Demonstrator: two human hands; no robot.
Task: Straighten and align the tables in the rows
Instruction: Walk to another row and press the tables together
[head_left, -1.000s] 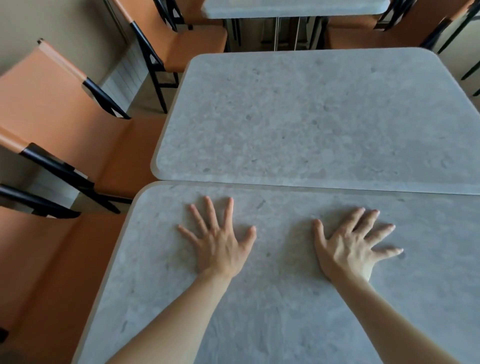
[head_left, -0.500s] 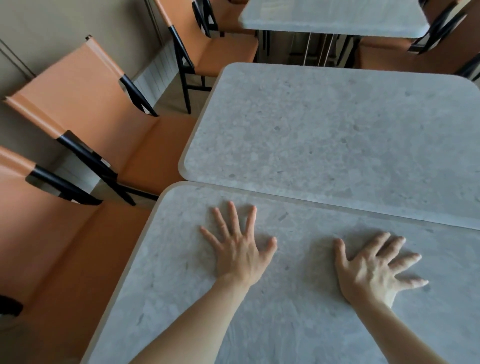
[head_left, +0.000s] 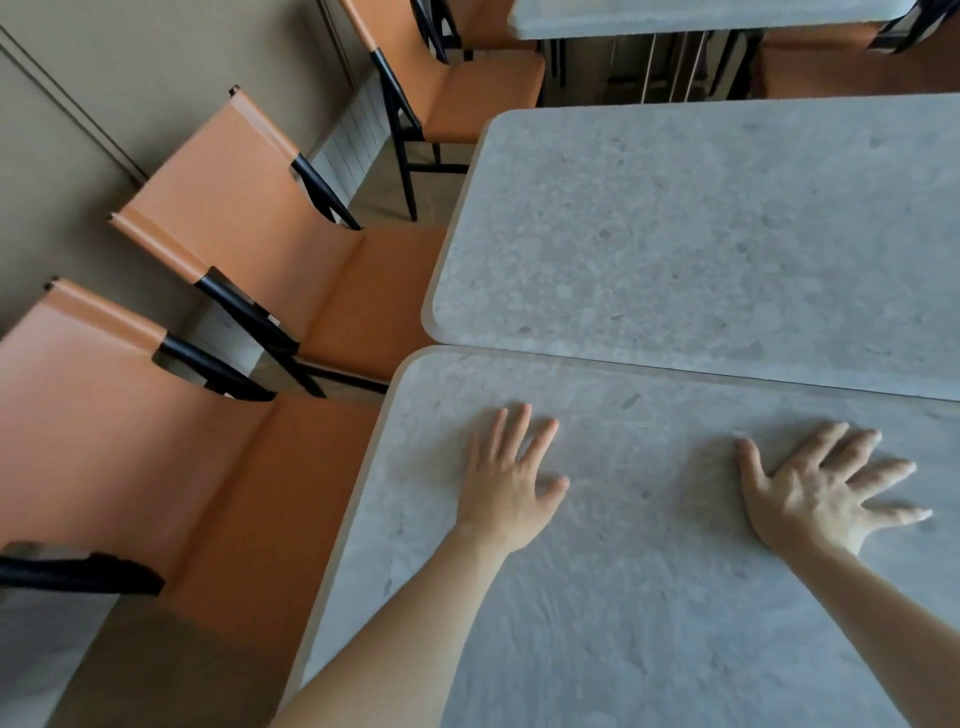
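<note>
Grey, stone-patterned tabletops fill most of what I see, set in a row running away from me toward twelve o'clock. My near table (head_left: 597, 623) lies directly under me, its far edge touching or almost touching the second table (head_left: 701, 234) at twelve o'clock, though the left corners do not line up: mine sticks out further toward nine o'clock. My left hand (head_left: 506, 483) lies flat on the near top, fingers (head_left: 519, 431) straight and close together, gripping nothing. My right hand (head_left: 810, 493) presses flat at three o'clock of it, fingers spread wide, also holding nothing. A third table (head_left: 701, 18) shows at the far twelve o'clock edge, apart from the second. Orange chairs (head_left: 249, 218) with black frames line the nine and ten o'clock side, against a beige wall (head_left: 104, 78).
</note>
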